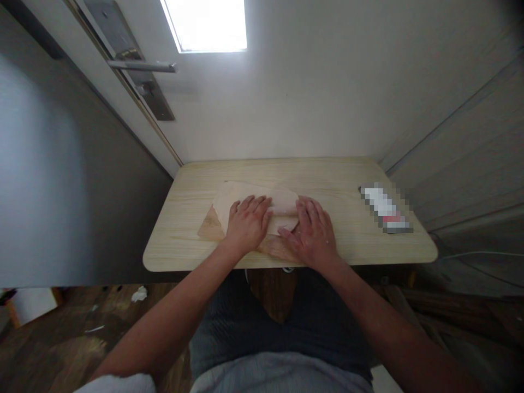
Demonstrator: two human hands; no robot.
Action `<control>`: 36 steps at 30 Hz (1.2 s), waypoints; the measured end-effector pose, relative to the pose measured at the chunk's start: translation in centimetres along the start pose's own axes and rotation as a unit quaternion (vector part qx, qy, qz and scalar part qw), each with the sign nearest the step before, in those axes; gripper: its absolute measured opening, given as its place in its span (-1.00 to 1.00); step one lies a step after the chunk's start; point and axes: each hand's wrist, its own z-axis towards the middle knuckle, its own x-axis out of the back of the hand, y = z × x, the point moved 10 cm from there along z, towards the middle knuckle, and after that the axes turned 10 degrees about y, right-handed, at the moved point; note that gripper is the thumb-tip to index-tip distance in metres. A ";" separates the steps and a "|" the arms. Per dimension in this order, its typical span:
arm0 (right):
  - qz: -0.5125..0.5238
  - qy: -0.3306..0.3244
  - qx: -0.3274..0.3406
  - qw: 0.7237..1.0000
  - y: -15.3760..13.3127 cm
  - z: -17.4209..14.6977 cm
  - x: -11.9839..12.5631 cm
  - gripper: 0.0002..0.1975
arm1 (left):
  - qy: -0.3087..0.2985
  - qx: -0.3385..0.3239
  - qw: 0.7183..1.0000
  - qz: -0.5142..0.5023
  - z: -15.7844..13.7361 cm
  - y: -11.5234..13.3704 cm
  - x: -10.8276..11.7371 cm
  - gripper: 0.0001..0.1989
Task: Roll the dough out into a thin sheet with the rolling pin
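Note:
A pale beige sheet (227, 195), paper-like but of a material I cannot make out, lies on the light wood-grain tabletop (176, 229). From under it a browner layer (209, 224) sticks out at the left and along the near side. My left hand (249, 222) rests palm down on the middle of the sheet, fingers stretched out. At the sheet's right end, my right hand (315, 232) lies palm down with its thumb apart from the fingers. Both hands partly cover the sheet and the layer beneath.
To the right on the tabletop is a pixelated flat object (385, 207). A white door (286, 109) with a metal handle (143, 66) stands right behind the table. Grey panels (49, 174) close off the left side. Crumpled white paper (140, 294) lies on the floor.

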 end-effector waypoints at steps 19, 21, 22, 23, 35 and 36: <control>-0.006 -0.033 -0.006 0.999 -0.6 -1.5 0.4 -0.11 | -0.002 0.000 1.000 -0.023 -1.1 0.2 0.4 -0.52; -0.007 -0.029 -0.004 1.000 -0.7 -1.6 0.5 -0.11 | 0.000 -0.001 1.000 -0.024 -1.3 0.3 0.4 -0.52; -0.007 -0.027 -0.003 1.000 -0.8 -1.7 0.6 -0.11 | 0.000 -0.001 1.000 -0.024 -1.4 0.3 0.4 -0.52; -0.008 -0.025 -0.003 1.000 -0.9 -1.7 0.7 -0.11 | 0.000 -0.001 1.000 -0.024 -1.5 0.4 0.4 -0.52; -0.013 -0.023 -0.002 1.000 -1.4 -2.8 1.2 -0.12 | 0.002 -0.001 1.000 -0.025 -2.5 0.7 0.7 -0.52; -0.013 -0.025 -0.002 1.000 -1.5 -3.0 1.3 -0.12 | 0.003 -0.001 1.000 -0.025 -2.6 0.7 0.7 -0.52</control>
